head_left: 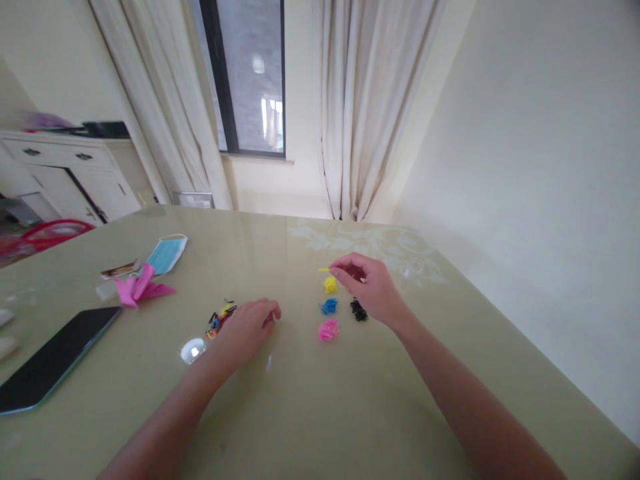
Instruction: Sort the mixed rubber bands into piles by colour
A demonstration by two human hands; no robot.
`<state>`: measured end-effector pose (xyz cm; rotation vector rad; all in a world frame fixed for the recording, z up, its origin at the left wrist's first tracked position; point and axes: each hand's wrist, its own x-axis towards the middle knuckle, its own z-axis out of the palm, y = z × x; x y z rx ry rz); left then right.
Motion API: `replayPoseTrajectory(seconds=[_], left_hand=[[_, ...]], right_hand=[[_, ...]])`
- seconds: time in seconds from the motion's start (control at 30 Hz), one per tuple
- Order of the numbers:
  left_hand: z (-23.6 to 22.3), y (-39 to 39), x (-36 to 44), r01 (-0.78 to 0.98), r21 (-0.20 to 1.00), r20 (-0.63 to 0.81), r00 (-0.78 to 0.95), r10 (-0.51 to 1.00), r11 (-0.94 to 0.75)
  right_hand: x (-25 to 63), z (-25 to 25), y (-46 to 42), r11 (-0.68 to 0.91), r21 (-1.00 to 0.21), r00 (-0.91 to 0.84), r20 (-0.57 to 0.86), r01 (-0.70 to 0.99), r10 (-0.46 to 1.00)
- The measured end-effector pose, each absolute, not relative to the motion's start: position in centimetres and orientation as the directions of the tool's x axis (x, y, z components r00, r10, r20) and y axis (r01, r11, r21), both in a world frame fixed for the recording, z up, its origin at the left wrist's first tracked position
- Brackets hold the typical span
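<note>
My right hand [367,283] is raised over the table, thumb and fingertips pinched on a small yellow rubber band [324,270]. Just below that band lies a small yellow pile [330,285] of bands. Nearer to me sit a blue pile [329,307] and a pink pile [328,330]. A black pile [359,310] lies under my right hand, partly hidden by it. My left hand [253,327] rests low over the table, its fingers loosely bent and apart, with nothing visible in them. Beside its wrist is a mixed-colour heap [219,319] of bands, partly covered by the hand.
A small clear round dish or lid [193,350] lies by my left forearm. Further left are a black-screened phone or tablet [55,360], a pink folded-paper shape [143,287] and a blue face mask [167,255]. A wall borders the glossy table [300,413] on the right.
</note>
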<state>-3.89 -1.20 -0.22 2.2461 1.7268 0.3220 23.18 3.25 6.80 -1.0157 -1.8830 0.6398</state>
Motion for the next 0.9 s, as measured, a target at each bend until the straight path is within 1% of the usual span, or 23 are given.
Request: replayPoseTrajectory(seconds=[0.1, 0.17, 0.27, 0.37, 0.6, 0.73, 0.83, 0.9], left_hand=[[-0.7, -1.0, -3.7, 0.892, 0.364, 0.016, 0.283, 0.959, -0.270], [-1.0, -0.8, -3.9, 0.885, 0.380, 0.016, 0.285, 0.958, -0.269], [-1.3, -0.6, -4.2, 0.870, 0.412, 0.041, 0.278, 0.960, -0.269], [-1.6, -0.5, -4.1, 0.858, 0.432, 0.072, 0.276, 0.958, -0.280], [-2.3, -0.2, -3.7, 0.852, 0.416, 0.115, 0.297, 0.948, -0.317], [-2.0, -0.2, -3.4, 0.848, 0.425, 0.123, 0.293, 0.948, -0.317], [-1.5, -0.3, -3.2, 0.828, 0.457, 0.187, 0.267, 0.945, -0.324], [-1.2, -0.3, -3.1, 0.803, 0.512, 0.234, 0.211, 0.949, -0.305]], right_hand=[[23.5, 3.8, 6.1, 0.508, -0.636, -0.239, 0.463, 0.581, 0.853], [23.8, 2.1, 7.5, 0.476, -0.536, -0.269, 0.420, 0.697, 0.867], [24.2, 0.3, 8.6, 0.453, -0.469, -0.295, 0.372, 0.758, 0.880], [24.5, -0.5, 8.9, 0.438, -0.447, -0.304, 0.341, 0.780, 0.890], [24.7, -1.2, 9.0, 0.401, -0.412, -0.295, 0.299, 0.818, 0.908], [24.8, -0.6, 8.7, 0.401, -0.418, -0.275, 0.330, 0.815, 0.903], [24.5, 0.4, 8.1, 0.419, -0.432, -0.266, 0.371, 0.799, 0.890], [24.0, 1.2, 7.4, 0.454, -0.455, -0.272, 0.411, 0.766, 0.870]])
